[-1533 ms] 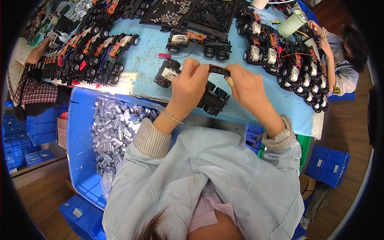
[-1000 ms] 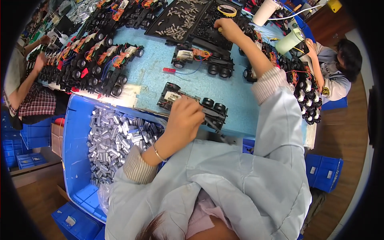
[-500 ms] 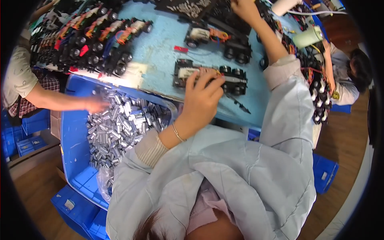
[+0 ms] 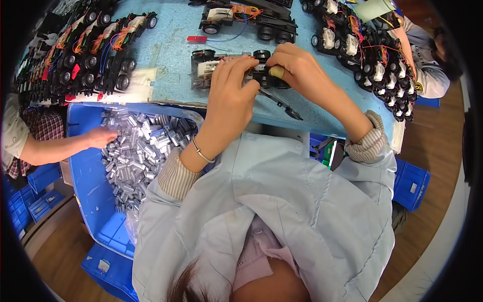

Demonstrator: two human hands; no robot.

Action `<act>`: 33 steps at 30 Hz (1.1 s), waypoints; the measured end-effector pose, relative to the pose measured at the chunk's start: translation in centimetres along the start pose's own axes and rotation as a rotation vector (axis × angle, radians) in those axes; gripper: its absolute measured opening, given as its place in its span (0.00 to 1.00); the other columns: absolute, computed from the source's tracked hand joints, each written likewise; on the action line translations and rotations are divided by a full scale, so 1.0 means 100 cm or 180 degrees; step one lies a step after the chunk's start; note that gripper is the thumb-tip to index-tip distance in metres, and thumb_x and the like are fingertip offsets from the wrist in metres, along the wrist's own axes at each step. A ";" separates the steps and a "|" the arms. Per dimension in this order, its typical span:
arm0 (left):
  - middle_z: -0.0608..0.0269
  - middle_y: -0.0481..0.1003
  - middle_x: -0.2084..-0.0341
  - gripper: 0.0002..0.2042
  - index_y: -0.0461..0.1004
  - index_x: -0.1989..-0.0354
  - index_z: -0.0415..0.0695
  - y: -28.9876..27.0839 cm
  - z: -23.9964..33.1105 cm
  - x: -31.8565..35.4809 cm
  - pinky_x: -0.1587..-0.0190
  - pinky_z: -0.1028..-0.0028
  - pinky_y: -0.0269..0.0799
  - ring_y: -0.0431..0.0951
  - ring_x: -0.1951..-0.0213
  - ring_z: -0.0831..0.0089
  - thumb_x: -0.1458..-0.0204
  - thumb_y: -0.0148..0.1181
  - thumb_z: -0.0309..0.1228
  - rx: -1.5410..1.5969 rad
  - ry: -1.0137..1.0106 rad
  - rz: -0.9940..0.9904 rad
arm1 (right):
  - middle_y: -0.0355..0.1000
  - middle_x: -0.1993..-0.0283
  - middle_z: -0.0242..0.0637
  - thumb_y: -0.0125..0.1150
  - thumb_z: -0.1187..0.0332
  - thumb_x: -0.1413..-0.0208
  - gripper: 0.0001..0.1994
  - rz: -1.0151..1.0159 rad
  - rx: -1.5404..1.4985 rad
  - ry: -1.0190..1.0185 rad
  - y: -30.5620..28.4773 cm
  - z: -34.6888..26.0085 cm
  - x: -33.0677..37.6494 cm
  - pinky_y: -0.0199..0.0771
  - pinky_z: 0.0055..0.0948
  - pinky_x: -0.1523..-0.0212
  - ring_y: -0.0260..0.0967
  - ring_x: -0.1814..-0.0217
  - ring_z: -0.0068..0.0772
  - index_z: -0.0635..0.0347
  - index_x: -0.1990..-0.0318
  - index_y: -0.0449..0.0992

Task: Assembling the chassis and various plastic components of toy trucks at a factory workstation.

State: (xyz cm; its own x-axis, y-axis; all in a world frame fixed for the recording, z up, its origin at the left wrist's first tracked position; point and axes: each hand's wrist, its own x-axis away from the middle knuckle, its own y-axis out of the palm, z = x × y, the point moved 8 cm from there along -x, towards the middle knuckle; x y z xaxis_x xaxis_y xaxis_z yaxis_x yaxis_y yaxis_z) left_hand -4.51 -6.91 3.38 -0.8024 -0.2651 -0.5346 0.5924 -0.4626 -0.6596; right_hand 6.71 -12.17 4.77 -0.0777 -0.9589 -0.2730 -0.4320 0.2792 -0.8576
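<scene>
In front of me on the blue tabletop lies a toy truck chassis (image 4: 205, 69), black with a pale block and dark wheels. My left hand (image 4: 232, 93) grips it across the middle, fingers bent over its top. At its wheeled right end is my right hand (image 4: 304, 70), thumb and fingers pinched together close to the wheels. A yellow cover sits on one right fingertip. Whatever that pinch holds is too small or hidden to make out. A slender black part (image 4: 286, 106) lies aslant by the table's near edge, its upper end close to my left fingers.
Beyond lies another chassis (image 4: 217, 16) with orange wires and a red piece (image 4: 196, 39) on a blue wire. Rows of chassis stand left (image 4: 90, 62) and right (image 4: 380, 75). A blue bin (image 4: 90, 166) holds silver cylinders; a co-worker's hand (image 4: 102, 137) reaches into it.
My right hand has come back from the far side of the table to the chassis. My left hand stays on it. The whole view has shifted slightly.
</scene>
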 end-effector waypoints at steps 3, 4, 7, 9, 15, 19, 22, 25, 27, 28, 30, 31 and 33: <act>0.55 0.69 0.52 0.04 0.71 0.76 0.38 -0.003 0.002 -0.001 0.40 0.51 0.54 0.66 0.44 0.58 0.62 0.57 0.19 -0.0031 -0.0054 -0.0015 | 0.68 0.68 0.44 0.59 0.79 0.55 0.06 -0.0118 -0.0164 0.0218 0.007 0.005 -0.002 0.69 0.40 0.62 0.66 0.61 0.48 0.66 0.67 0.74; 0.56 0.70 0.52 0.04 0.71 0.76 0.38 -0.003 0.003 -0.001 0.40 0.50 0.53 0.66 0.44 0.59 0.62 0.58 0.19 -0.0038 -0.0080 -0.0022 | 0.68 0.68 0.44 0.59 0.79 0.55 0.06 -0.0111 -0.0167 0.0208 0.009 0.005 -0.003 0.69 0.40 0.62 0.66 0.61 0.48 0.66 0.67 0.74; 0.57 0.70 0.53 0.04 0.71 0.76 0.39 -0.005 0.005 -0.002 0.40 0.49 0.52 0.66 0.44 0.59 0.61 0.58 0.19 -0.0173 -0.0107 -0.0085 | 0.68 0.67 0.43 0.59 0.78 0.55 0.07 0.0002 -0.0039 0.0047 0.011 0.002 -0.006 0.69 0.40 0.63 0.66 0.62 0.48 0.66 0.66 0.74; 0.57 0.70 0.53 0.04 0.71 0.76 0.39 -0.005 0.005 -0.002 0.40 0.48 0.51 0.66 0.44 0.60 0.61 0.58 0.19 -0.0242 -0.0114 -0.0120 | 0.68 0.67 0.43 0.59 0.78 0.54 0.07 0.0000 -0.0039 0.0051 0.012 0.001 -0.007 0.69 0.40 0.62 0.66 0.62 0.48 0.66 0.66 0.74; 0.58 0.70 0.55 0.03 0.72 0.76 0.39 -0.008 0.010 -0.006 0.41 0.49 0.52 0.67 0.47 0.61 0.61 0.59 0.20 -0.0335 -0.0015 -0.0164 | 0.69 0.64 0.42 0.61 0.75 0.55 0.10 0.0052 -0.0221 0.0046 0.009 0.003 -0.002 0.70 0.38 0.60 0.66 0.60 0.45 0.64 0.62 0.75; 0.59 0.71 0.57 0.03 0.72 0.76 0.40 -0.012 0.014 -0.015 0.43 0.52 0.54 0.68 0.49 0.61 0.61 0.59 0.21 -0.0370 0.0065 -0.0236 | 0.70 0.60 0.40 0.62 0.75 0.55 0.16 0.0620 -0.0820 0.0265 -0.030 -0.015 0.015 0.69 0.35 0.62 0.67 0.60 0.41 0.63 0.55 0.75; 0.59 0.71 0.58 0.03 0.71 0.76 0.39 -0.015 0.015 -0.029 0.46 0.57 0.57 0.68 0.52 0.61 0.59 0.58 0.21 -0.0207 0.0062 -0.0325 | 0.70 0.58 0.40 0.62 0.75 0.57 0.17 0.0831 -0.0062 -0.0214 -0.049 -0.044 0.036 0.69 0.35 0.60 0.67 0.57 0.42 0.61 0.55 0.76; 0.59 0.72 0.58 0.03 0.69 0.75 0.39 -0.012 0.011 -0.042 0.51 0.65 0.60 0.67 0.56 0.60 0.56 0.57 0.21 0.0142 -0.0029 -0.0434 | 0.70 0.57 0.39 0.62 0.75 0.58 0.17 0.0983 0.0548 -0.0449 -0.050 -0.045 0.052 0.69 0.36 0.59 0.67 0.56 0.42 0.59 0.56 0.76; 0.59 0.71 0.57 0.03 0.69 0.76 0.38 0.002 -0.005 -0.047 0.53 0.69 0.61 0.66 0.57 0.63 0.54 0.55 0.22 0.0726 -0.0413 -0.0848 | 0.69 0.57 0.38 0.62 0.76 0.61 0.16 0.1049 0.0982 -0.0524 -0.045 -0.037 0.058 0.69 0.36 0.60 0.67 0.57 0.42 0.59 0.58 0.77; 0.59 0.71 0.57 0.04 0.69 0.76 0.38 0.009 -0.012 -0.048 0.54 0.71 0.61 0.65 0.58 0.65 0.52 0.54 0.23 0.1011 -0.0608 -0.1058 | 0.69 0.57 0.38 0.62 0.76 0.61 0.16 0.1076 0.0977 -0.0494 -0.047 -0.034 0.057 0.69 0.36 0.60 0.67 0.57 0.42 0.59 0.58 0.77; 0.59 0.70 0.58 0.05 0.68 0.77 0.37 0.011 -0.025 -0.052 0.56 0.72 0.62 0.65 0.58 0.67 0.51 0.54 0.24 0.0969 -0.0619 -0.1160 | 0.69 0.59 0.38 0.62 0.77 0.62 0.16 0.1100 0.0877 -0.0297 -0.049 -0.029 0.048 0.68 0.34 0.60 0.66 0.57 0.41 0.59 0.60 0.77; 0.59 0.70 0.58 0.06 0.68 0.77 0.37 0.011 -0.032 -0.053 0.57 0.74 0.62 0.65 0.59 0.68 0.50 0.53 0.25 0.0946 -0.0646 -0.1223 | 0.68 0.60 0.37 0.62 0.78 0.63 0.16 0.1111 0.0824 -0.0203 -0.049 -0.026 0.044 0.68 0.34 0.60 0.65 0.58 0.41 0.59 0.61 0.77; 0.60 0.69 0.58 0.07 0.68 0.77 0.37 0.011 -0.037 -0.053 0.58 0.76 0.62 0.64 0.59 0.70 0.48 0.52 0.25 0.0901 -0.0650 -0.1293 | 0.68 0.60 0.38 0.62 0.80 0.64 0.17 0.1015 0.0710 -0.0065 -0.043 -0.020 0.039 0.67 0.34 0.58 0.65 0.57 0.42 0.60 0.61 0.78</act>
State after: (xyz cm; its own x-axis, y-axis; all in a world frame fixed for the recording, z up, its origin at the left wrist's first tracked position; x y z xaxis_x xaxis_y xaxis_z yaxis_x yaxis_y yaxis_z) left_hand 0.63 -2.86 3.56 -0.9775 -0.1633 -0.1336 0.2110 -0.7649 -0.6086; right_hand 6.49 -17.21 8.28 -0.1578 -0.8215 -0.5479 -0.1828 0.5696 -0.8013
